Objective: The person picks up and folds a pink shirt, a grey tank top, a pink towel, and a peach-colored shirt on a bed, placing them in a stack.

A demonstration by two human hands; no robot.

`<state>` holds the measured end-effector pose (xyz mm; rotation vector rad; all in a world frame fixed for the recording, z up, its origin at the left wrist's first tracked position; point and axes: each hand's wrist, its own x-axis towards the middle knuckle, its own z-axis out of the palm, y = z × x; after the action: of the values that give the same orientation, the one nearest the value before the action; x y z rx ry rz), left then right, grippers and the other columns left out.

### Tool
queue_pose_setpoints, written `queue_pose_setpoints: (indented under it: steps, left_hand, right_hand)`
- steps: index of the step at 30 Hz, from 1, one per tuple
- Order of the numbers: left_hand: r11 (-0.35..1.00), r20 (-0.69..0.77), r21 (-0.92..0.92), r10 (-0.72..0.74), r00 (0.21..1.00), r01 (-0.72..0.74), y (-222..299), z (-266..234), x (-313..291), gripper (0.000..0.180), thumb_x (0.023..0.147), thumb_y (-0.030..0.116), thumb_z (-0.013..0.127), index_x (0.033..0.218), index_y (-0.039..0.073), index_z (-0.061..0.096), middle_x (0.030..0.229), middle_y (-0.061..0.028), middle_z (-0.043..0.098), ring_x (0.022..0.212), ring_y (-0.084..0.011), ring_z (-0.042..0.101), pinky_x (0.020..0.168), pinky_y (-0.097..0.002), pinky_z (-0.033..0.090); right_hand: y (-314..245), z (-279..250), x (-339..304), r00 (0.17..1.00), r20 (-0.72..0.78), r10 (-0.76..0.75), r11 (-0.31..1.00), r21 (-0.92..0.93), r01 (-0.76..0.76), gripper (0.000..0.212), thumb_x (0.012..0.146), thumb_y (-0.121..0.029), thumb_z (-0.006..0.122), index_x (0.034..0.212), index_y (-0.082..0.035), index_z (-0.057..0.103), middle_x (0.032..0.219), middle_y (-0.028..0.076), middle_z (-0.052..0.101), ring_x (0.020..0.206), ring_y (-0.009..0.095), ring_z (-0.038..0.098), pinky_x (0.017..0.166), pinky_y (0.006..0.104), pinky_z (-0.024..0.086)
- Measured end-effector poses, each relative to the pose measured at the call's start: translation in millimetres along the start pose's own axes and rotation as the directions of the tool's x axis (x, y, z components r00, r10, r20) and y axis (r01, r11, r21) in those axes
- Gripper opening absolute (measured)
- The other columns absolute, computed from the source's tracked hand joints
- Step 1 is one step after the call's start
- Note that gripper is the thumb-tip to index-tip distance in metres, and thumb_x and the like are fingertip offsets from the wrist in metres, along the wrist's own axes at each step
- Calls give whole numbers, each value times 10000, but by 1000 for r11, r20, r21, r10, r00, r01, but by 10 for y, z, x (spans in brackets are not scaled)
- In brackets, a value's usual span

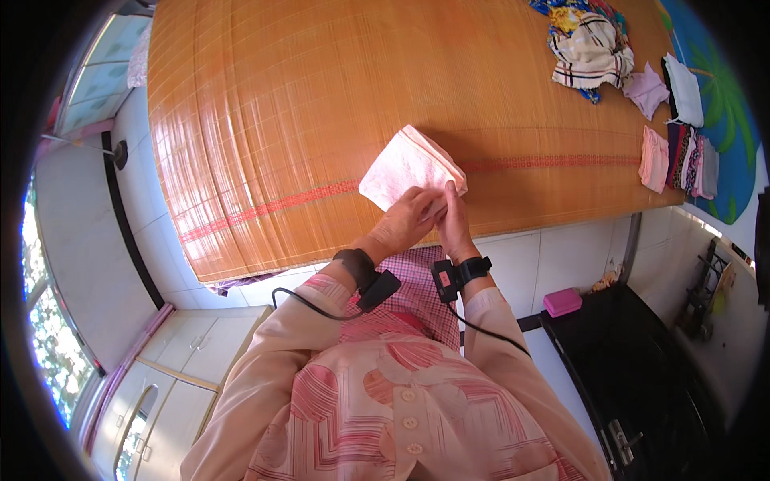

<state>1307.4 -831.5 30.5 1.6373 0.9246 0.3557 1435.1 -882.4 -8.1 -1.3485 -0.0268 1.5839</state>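
A folded pale pink cloth (409, 164), maybe a garment or towel, is held over the near part of a bamboo mat (281, 104). My left hand (407, 218) grips its near edge, fingers bent over it. Beside it, my right hand (455, 216) closes on the near right corner, thumb lying along the edge. The two hands meet at the fingertips, and the folds between them are partly hidden. Each wrist wears a black strap with a small box and a cable.
At the far right lie a crumpled plaid garment (593, 54), a lilac cloth (646, 91), a folded white cloth (684, 90), a folded pink cloth (654, 159) and several narrow folded pieces (694, 160). A pink box (562, 302) sits on a black surface (634, 361). A pale cabinet (184, 353) stands at lower left.
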Motion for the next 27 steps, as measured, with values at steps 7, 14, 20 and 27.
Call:
queue_pose_setpoints:
  steps: [7,14,20,27]
  left_hand:
    - [986,25,24,-168,985,168,-168,-87,-79,291,837,78,586,1110,-16,541,1041,-140,557,920,-231,590,738,-297,510]
    - [991,-183,28,-123,975,130,237,-134,374,332,845,163,625,1092,-37,527,996,-144,561,826,-215,594,718,-309,514]
    - [981,-243,63,-162,956,182,444,58,451,292,826,209,657,933,-26,520,827,-105,570,726,-153,569,661,-289,491]
    - [999,-152,24,-26,988,30,689,300,321,280,831,195,633,976,-22,533,881,-125,561,736,-194,588,671,-300,496]
  right_hand:
    - [58,-370,162,999,-14,31,991,132,-29,584,922,-471,439,1277,-10,403,1230,95,505,1106,184,506,928,320,417]
    - [-467,1,90,991,126,40,999,-39,-36,626,902,-520,448,1330,-71,367,1251,101,488,1107,176,511,875,313,459]
    - [-724,-42,-45,982,187,-16,991,-130,41,630,901,-536,433,1322,-68,389,1242,102,494,1120,183,506,884,300,459]
    - [-896,-184,-437,958,199,-205,962,-140,235,476,931,-379,476,1253,-30,449,1154,75,546,1015,127,543,816,253,475]
